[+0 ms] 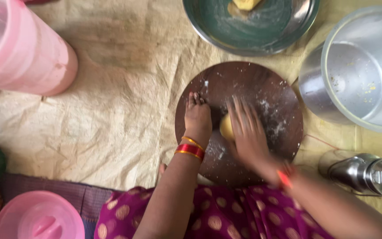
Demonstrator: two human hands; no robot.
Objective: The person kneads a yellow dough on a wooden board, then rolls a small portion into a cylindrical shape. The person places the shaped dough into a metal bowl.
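A round dark wooden board (270, 88), dusted with flour, lies on a beige sheet. On it sits a pale yellow ball of dough (225, 127). My left hand (197, 117) rests flat on the board at the dough's left side, fingers pointing away; the wrist wears red and gold bangles. My right hand (248, 132) is blurred and lies over the dough's right side, fingers spread and pressing on it. Most of the dough is hidden under that hand.
A steel plate (226, 26) with flour and a yellow lump stands beyond the board. A large steel pot (332, 88) is at right, a small steel container (368, 173) at lower right. A pink jug (23, 53) stands upper left, a pink lid (36, 219) lower left.
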